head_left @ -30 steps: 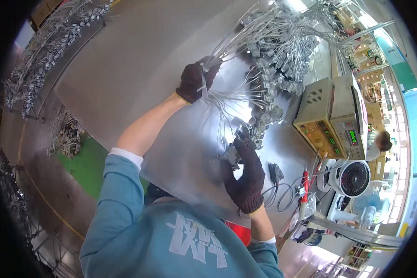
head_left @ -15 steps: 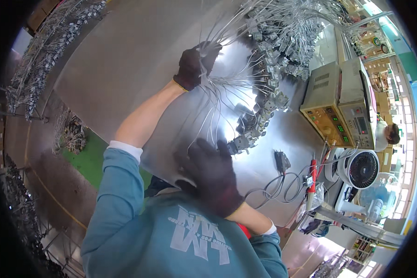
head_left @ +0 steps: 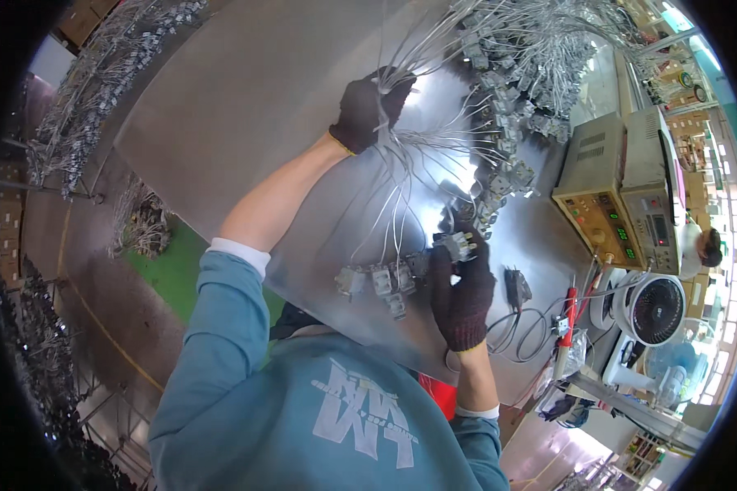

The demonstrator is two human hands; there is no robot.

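- And the right hand [head_left: 464,299] is on the move: half a second ago it is a blur low over the near edge of the table [head_left: 246,139], and now it is farther right and sharp.
- Look there, a grey plug [head_left: 456,245] is in its grip now!
- New on the near part of the table, a small group of loose plugs [head_left: 382,282] shows just left of the right hand, about where that hand blurs past in the earlier view.
- The left hand [head_left: 377,110] holds its post, same bundle, same clasp.
- Now the poses: the left forearm reaches far and slightly right, the dark-gloved hand closed around the bundle of grey cables [head_left: 384,90], strands fanning out to the right and nearward.
- The right forearm comes up from the near side, glove upright, thumb on the left, fingers bent on the right; they are drawn in around the plug, its pins facing right.
- Just beyond that hand, a row of plugs [head_left: 499,188] runs away to the far side.
- To the right lies a black plug [head_left: 516,288] with its looped lead, near a red probe [head_left: 568,317]; the test instruments [head_left: 602,213] stand farther off.
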